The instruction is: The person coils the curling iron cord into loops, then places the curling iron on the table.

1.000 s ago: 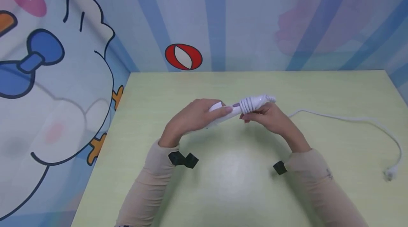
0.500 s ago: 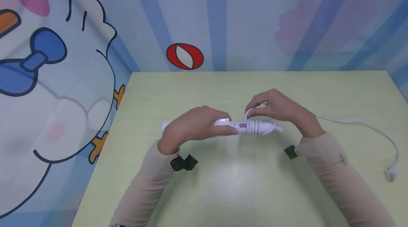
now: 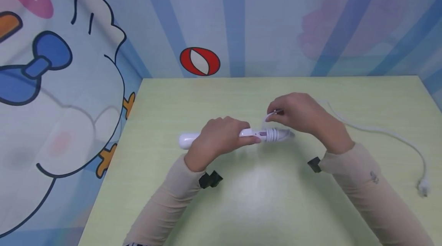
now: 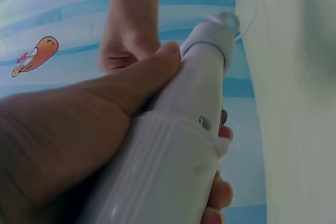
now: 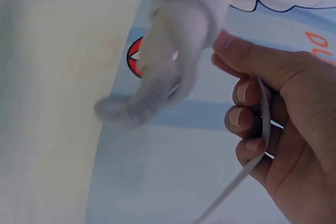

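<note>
A white curling iron (image 3: pixel 188 141) with a lever and a purple-grey switch lies across my left hand (image 3: pixel 222 136), whose fingers and thumb wrap its middle. In the left wrist view its ridged body (image 4: pixel 168 166) shows close up under the thumb. White cord coils (image 3: pixel 272 135) wrap the handle end, with a strain relief (image 5: pixel 149 100) bent below them in the right wrist view. My right hand (image 3: pixel 299 112), just behind the coils, pinches the cord between thumb and index finger. The running cord (image 5: pixel 265 114) passes over the other curled fingers.
Loose cord (image 3: pixel 376 127) trails across the pale table (image 3: pixel 172 96) to a plug (image 3: pixel 423 187) at the right. A cartoon-printed wall (image 3: pixel 269 23) stands at the table's back and left.
The curling iron has gone from tilted to nearly level and lower in view. My right hand has swung from the near side of the coils to behind them, carrying the cord.
</note>
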A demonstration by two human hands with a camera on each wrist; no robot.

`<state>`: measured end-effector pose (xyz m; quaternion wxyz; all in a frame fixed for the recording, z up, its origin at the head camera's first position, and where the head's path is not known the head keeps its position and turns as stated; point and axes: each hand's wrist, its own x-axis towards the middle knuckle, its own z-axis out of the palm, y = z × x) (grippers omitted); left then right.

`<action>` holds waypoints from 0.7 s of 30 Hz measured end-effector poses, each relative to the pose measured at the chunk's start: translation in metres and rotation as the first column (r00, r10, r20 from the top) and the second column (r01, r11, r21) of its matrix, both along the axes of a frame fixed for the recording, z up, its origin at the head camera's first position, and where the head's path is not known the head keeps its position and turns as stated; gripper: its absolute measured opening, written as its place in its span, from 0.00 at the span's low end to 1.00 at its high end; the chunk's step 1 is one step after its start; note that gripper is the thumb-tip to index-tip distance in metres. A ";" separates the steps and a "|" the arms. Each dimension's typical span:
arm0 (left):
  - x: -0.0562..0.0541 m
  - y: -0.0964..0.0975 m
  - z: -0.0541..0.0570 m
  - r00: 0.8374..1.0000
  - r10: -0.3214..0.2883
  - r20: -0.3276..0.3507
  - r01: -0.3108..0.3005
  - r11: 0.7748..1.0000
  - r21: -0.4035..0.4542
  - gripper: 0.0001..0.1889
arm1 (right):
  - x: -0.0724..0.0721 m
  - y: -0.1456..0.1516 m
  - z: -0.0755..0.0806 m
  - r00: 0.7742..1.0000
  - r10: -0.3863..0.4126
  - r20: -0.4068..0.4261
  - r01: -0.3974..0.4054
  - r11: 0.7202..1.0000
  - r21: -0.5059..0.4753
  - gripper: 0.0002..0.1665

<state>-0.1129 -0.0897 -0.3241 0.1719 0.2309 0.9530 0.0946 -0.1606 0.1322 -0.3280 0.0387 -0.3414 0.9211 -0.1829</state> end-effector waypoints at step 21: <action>-0.014 0.000 -0.023 0.956 0.265 -0.123 -0.256 0.963 0.084 0.25 | 0.033 -0.024 -0.017 0.983 -0.156 -0.093 0.148 0.985 -0.088 0.12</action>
